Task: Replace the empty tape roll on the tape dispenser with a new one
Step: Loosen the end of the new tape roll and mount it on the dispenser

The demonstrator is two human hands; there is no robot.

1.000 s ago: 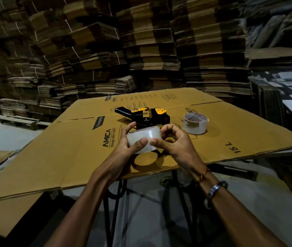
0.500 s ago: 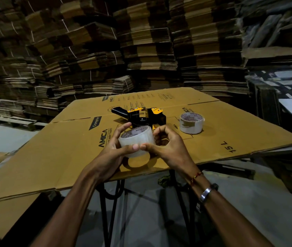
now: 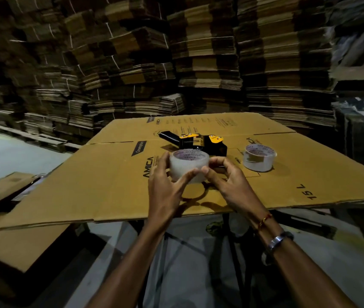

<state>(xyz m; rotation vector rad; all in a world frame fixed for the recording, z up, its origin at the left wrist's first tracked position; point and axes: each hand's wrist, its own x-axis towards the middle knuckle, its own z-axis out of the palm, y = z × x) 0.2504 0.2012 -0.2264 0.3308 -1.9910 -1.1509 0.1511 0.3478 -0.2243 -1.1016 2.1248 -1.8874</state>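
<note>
Two rolls sitting out, and neither one mounted yet. Judging the job as roughly at its middle: tape dispenser (image 3: 195, 145) lying on its side on the flattened cardboard sheet (image 3: 101, 187), apparently with nothing on its spool, though that side is partly hidden behind the held roll. Nearly spent roll (image 3: 258, 160) resting on the sheet just beside the dispenser, to its right, seemingly already taken off. Remaining, by this reading: finding the free end of the new tape roll (image 3: 188, 168), seating it on the dispenser, threading the tape through.

Holding the new tape roll above the sheet's near part, just in front of the dispenser, core opening facing up. Left hand (image 3: 165, 187) gripping the roll's left side, thumb reaching across the near face, fingers wrapping behind. Right hand (image 3: 226, 184) pinching at the roll's right edge with curled fingertips, possibly picking for the tape end; too small to confirm. Both forearms reaching forward from below, wrists slightly raised, a bracelet and thread showing on the right wrist.
</note>
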